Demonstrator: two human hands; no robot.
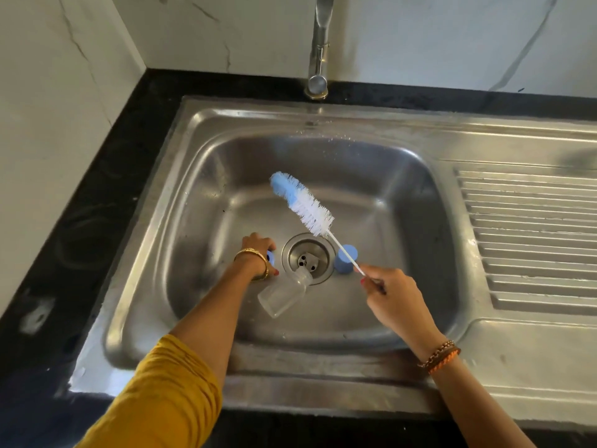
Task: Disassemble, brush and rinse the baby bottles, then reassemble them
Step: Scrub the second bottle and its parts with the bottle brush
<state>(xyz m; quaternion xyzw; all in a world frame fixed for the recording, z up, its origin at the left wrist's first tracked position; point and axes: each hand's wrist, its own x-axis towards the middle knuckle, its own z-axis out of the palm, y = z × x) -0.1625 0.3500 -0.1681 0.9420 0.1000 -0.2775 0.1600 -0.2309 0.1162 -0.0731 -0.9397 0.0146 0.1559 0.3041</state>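
A clear bottle body [284,294] lies on its side on the sink floor, its neck over the edge of the drain [307,257]. My left hand [256,250] reaches down left of the drain and grips a blue ring part [270,257], mostly hidden under the fingers. My right hand [395,299] pinches the thin white handle of a bottle brush [303,205], whose blue-and-white bristle head is raised above the basin. A blue cap [345,258] stands upright right of the drain, behind the brush handle.
The steel sink [420,195] sits in a black counter [97,195], with a ribbed drainboard [529,240] at the right. A tap [318,82] stands at the back centre; no water runs from it. Marble walls close the back and left.
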